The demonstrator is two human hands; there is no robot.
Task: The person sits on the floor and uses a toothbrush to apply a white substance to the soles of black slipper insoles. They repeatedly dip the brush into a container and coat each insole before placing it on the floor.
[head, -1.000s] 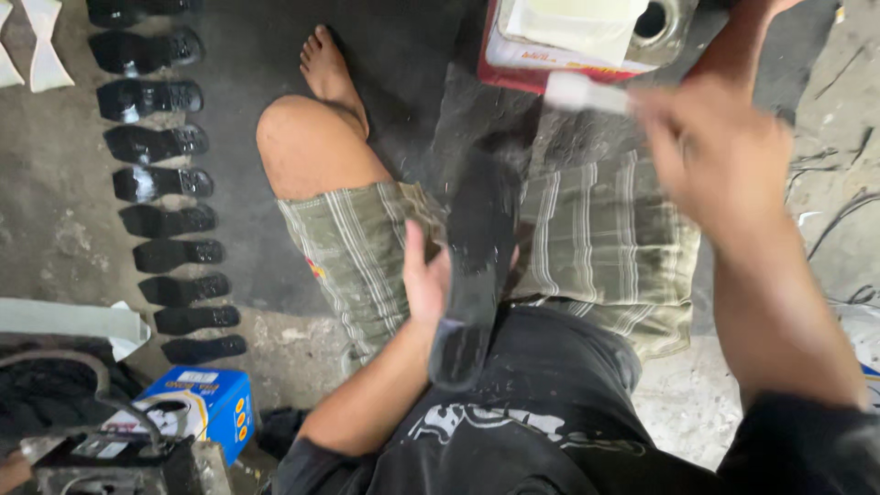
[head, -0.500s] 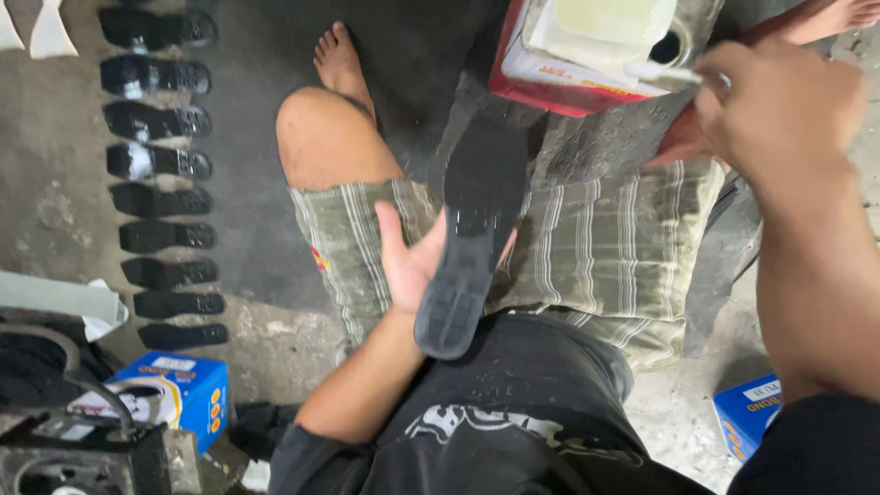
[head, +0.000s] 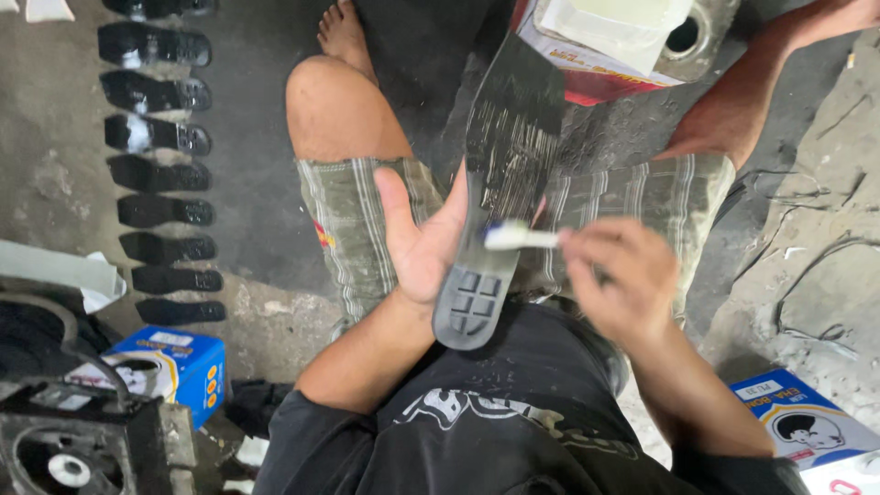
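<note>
While a person sits on the dusty floor, one black shoe sole gets brushed

At nine to eleven o'clock lies a long row of black soles (head: 156,147), flat and shiny; at twelve sits a red and white tin (head: 610,46). Mid-frame, the black sole (head: 500,183), long, rubbery and bumpy at the heel, lies in the left hand (head: 422,243), fingers curled under it. A moment ago the right hand (head: 619,280) was up by the tin; now it has come down, pinching a small white brush (head: 518,238) on the sole, so I think wet glue is going on
</note>
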